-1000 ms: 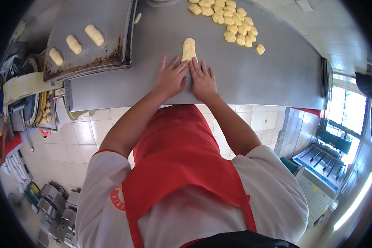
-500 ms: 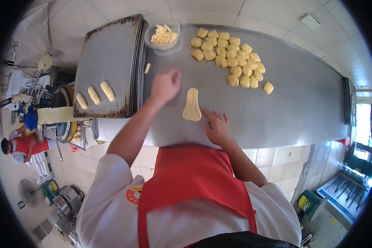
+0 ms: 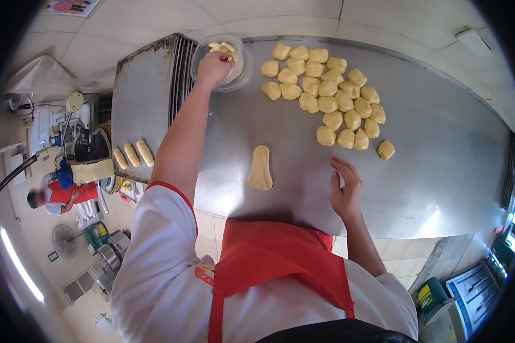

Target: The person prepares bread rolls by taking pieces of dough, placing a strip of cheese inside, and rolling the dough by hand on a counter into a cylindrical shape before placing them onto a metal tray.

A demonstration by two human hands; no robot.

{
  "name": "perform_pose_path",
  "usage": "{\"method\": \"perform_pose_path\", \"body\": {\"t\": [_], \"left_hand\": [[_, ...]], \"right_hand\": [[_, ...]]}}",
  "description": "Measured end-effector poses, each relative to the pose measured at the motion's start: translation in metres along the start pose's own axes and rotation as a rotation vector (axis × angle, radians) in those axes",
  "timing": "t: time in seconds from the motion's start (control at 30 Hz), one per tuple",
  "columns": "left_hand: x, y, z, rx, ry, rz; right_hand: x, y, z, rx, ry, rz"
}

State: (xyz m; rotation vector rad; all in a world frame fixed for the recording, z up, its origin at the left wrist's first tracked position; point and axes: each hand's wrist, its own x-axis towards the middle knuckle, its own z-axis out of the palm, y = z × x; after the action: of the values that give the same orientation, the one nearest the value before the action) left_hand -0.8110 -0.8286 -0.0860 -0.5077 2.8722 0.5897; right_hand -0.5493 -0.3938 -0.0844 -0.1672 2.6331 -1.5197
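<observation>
My left hand (image 3: pixel 213 68) reaches into a round clear plastic tub (image 3: pixel 244 77) at the far left of the table. Its fingers are pinched together among pale yellow sticks (image 3: pixel 224 48) that look like cheese; the fingertips are partly hidden. On the steel table, a flattened piece of dough (image 3: pixel 260 168), narrow at the far end and wider at the near end, lies between my arms. My right hand (image 3: pixel 347 188) is to its right near the front edge, fingers stretched out and thumb apart, holding nothing. Beyond it sit several rounded dough pieces (image 3: pixel 328 88) in a cluster.
A stack of dark baking trays (image 3: pixel 146 77) stands at the left with three rolled dough pieces (image 3: pixel 132 155) on the top one. One dough piece (image 3: pixel 385 150) lies apart at the cluster's right. Another person in a red apron (image 3: pixel 74 193) is far off at left.
My left hand has moved away from above the table, forward and left into the tub. My right hand has drawn off to the right from beside the flattened dough. The view has shifted.
</observation>
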Motion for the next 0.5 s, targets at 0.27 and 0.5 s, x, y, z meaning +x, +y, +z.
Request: {"method": "perform_pose_path", "body": {"t": [0.27,0.5], "left_hand": [[-0.131,0.017,-0.013,-1.107,0.161,0.043],[-0.270,-0.037,0.079,-0.783,-0.120,0.035]], "right_hand": [[0.077,-0.082,0.069,0.730,0.041,0.074],[0.062,-0.059,0.157,0.379,-0.296,0.194]]}}
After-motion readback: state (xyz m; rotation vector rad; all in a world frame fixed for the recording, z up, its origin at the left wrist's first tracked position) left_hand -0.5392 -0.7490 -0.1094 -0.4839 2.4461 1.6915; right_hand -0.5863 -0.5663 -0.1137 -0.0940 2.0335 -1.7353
